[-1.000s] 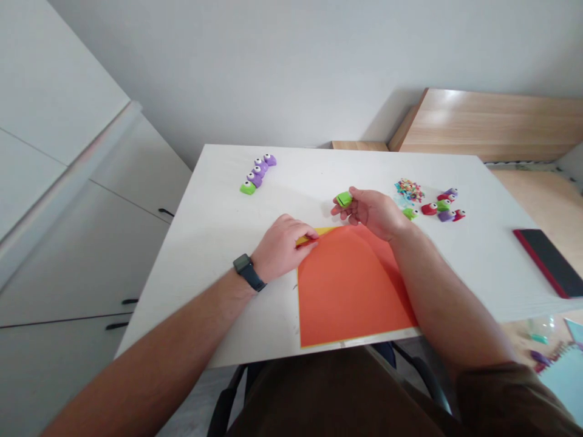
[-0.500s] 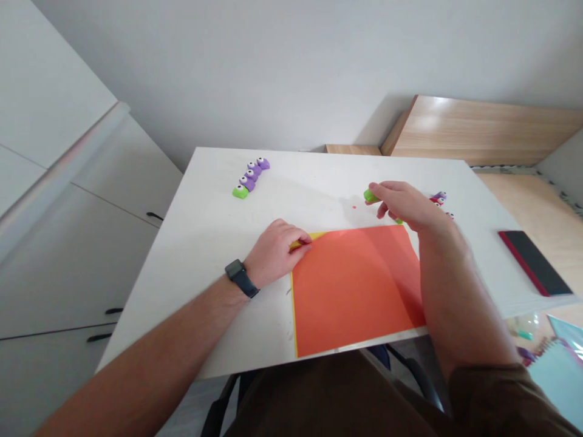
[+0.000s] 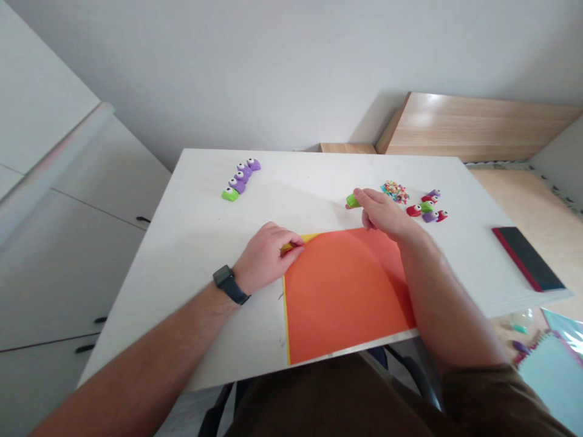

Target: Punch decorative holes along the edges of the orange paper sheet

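Observation:
My right hand (image 3: 378, 212) is closed with thumb and fingers on a small bright green piece (image 3: 352, 200), above the far edge of the orange sheet (image 3: 346, 297). Its colour matches the green figure with a googly eye (image 3: 230, 193); no eye shows on the held one. At the sheet's far left corner, my left hand (image 3: 268, 255) pinches a yellow sheet (image 3: 310, 237), which peeks out beneath the orange one. The exact grip is partly hidden by the fingers. A row of purple googly-eyed figures (image 3: 239, 176) stands at the back left, behind the left hand.
Back right are a heap of tiny colourful bits (image 3: 395, 191) and several red, purple and green eyed figures (image 3: 428, 207). A black and red flat case (image 3: 528, 258) lies at the table's right edge. White cabinets (image 3: 68, 255) stand on the left.
My right hand has moved left and nearer with the green piece, uncovering the colourful heap and eyed figures. My left hand stays at the sheet's corner. The view has shifted slightly.

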`<state>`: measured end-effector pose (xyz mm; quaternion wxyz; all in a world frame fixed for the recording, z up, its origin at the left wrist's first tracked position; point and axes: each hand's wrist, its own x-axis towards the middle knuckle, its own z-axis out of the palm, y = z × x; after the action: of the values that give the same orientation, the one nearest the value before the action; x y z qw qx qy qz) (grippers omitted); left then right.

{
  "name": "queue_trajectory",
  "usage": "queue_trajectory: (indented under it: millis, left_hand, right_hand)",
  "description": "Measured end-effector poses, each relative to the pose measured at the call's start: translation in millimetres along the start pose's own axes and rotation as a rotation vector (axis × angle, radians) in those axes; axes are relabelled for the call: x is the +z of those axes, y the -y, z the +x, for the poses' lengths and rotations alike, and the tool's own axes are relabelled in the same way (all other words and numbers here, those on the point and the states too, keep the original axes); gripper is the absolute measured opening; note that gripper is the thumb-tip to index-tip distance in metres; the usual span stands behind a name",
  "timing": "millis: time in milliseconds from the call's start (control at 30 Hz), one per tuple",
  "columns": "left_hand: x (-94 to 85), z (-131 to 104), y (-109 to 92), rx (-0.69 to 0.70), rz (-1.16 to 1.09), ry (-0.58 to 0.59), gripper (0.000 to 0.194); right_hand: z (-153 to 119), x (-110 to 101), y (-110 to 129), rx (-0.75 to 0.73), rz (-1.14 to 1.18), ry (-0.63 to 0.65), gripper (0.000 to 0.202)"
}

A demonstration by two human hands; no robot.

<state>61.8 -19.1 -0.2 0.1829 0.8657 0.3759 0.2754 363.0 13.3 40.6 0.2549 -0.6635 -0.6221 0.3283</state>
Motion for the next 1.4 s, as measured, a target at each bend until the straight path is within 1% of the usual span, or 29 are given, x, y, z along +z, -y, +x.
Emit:
queue_trajectory:
  millis: [33, 100, 167, 233, 367, 467, 567, 633, 733, 800, 833, 933, 1033, 1133, 1200, 1233, 1267, 1400]
  left_hand:
    - [0.2, 0, 0, 0.001, 0.001, -0.003, 0.007]
    - [0.7, 0, 0, 0.003, 0.005, -0.006, 0.007]
    - [1.0, -1, 0, 0.006, 0.007, -0.003, 0.007]
    - [1.1, -1, 1, 0.009, 0.008, -0.001, 0.007]
    - [1.4, -1, 1, 0.014, 0.013, -0.001, 0.008]
    - [1.5, -1, 1, 0.012, 0.011, -0.001, 0.009]
    - [1.5, -1, 1, 0.008, 0.01, -0.001, 0.008]
    - [1.3, -1, 1, 0.007, 0.008, 0.001, 0.008]
    - [0.9, -2, 1, 0.009, 0.006, 0.005, 0.008]
    - [0.6, -2, 1, 0.008, 0.005, 0.003, 0.007]
    - [0.5, -2, 1, 0.007, 0.005, 0.003, 0.007]
    - [0.4, -1, 1, 0.01, 0.004, 0.009, 0.008]
    - [0.4, -1, 2, 0.012, 0.002, 0.009, 0.008]
    - [0.5, -1, 2, 0.007, 0.0, 0.004, 0.008]
    - [0.4, -1, 2, 0.005, 0.004, 0.004, 0.007]
    - [0.4, -1, 2, 0.005, 0.006, 0.003, 0.007]
    - [0.3, -1, 2, 0.005, 0.008, 0.004, 0.007]
    - [-0.4, 0, 1, 0.007, 0.006, 0.006, 0.007]
  right_hand:
    - [1, 0, -1, 0.011, -0.025, -0.015, 0.065]
    - [4, -3, -5, 0.03, -0.053, -0.098, 0.065]
    - [7, -7, -8, 0.039, -0.03, -0.194, 0.067]
    - [9, -11, -10, 0.04, 0.006, -0.233, 0.067]
    - [10, -9, -12, 0.034, 0.032, -0.218, 0.068]
    - [9, -7, -12, 0.042, -0.028, -0.209, 0.069]
    - [10, -10, -13, 0.066, -0.106, -0.266, 0.069]
    - [10, -11, -14, 0.063, -0.072, -0.291, 0.069]
    - [11, -8, -13, 0.038, 0.016, -0.226, 0.068]
    - [11, -7, -14, 0.044, 0.005, -0.183, 0.066]
    - [12, -7, -14, 0.056, -0.025, -0.186, 0.065]
    - [13, -13, -16, 0.101, -0.147, -0.26, 0.064]
    - [12, -17, -17, 0.084, -0.141, -0.295, 0.064]
    - [9, -12, -15, 0.022, -0.043, -0.245, 0.063]
    - [8, -8, -13, 0.025, -0.011, -0.184, 0.064]
    - [7, -8, -12, 0.034, -0.012, -0.175, 0.064]
    - [8, -8, -12, 0.044, -0.018, -0.179, 0.065]
    - [11, -17, -14, 0.064, -0.068, -0.279, 0.066]
